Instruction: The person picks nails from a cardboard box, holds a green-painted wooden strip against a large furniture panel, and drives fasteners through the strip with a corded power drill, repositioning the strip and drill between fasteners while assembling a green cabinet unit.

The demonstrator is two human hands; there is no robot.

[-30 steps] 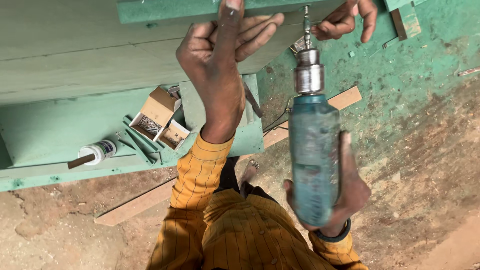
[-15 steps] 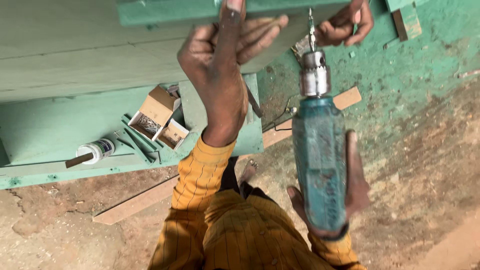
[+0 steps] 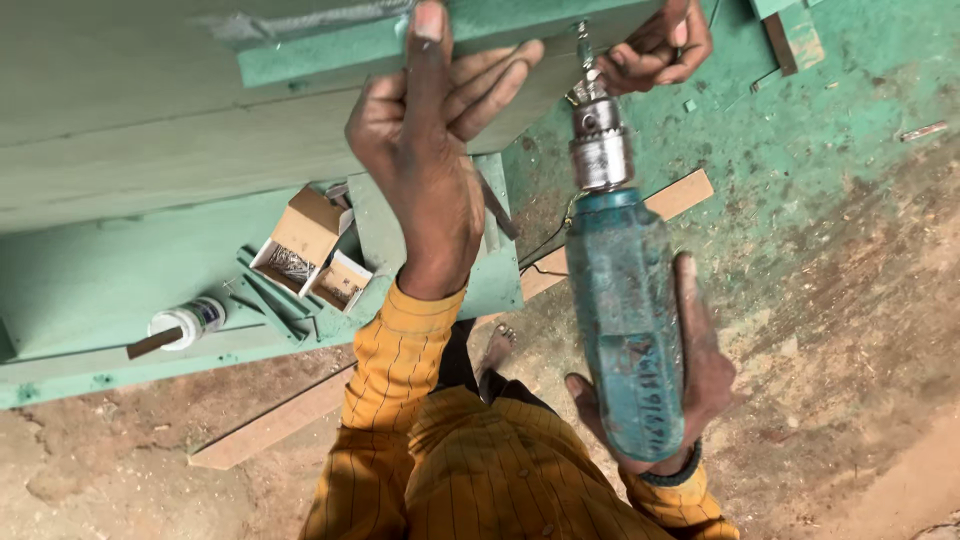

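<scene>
My left hand [image 3: 425,190] reaches up in a yellow sleeve, with its fingers pressed on the edge of a green board [image 3: 150,130] and the index finger on a narrower green strip [image 3: 320,55] laid over it. A worn teal power drill [image 3: 625,310] is gripped by my right hand [image 3: 705,380] at its rear, chuck and bit pointing up at the board's edge. Another person's hand [image 3: 660,45] is curled right beside the bit tip at the top; whether it holds something small I cannot tell.
Below the board lies a green panel [image 3: 90,290] carrying an open cardboard box of screws [image 3: 295,250], a smaller box [image 3: 340,282] and a white bottle [image 3: 185,322]. A wooden slat [image 3: 270,425] lies on the dirt floor. My bare foot [image 3: 497,345] shows between the arms.
The drill has shifted slightly right and up, bringing its bit closer to the other person's hand. My left hand stays on the board edge.
</scene>
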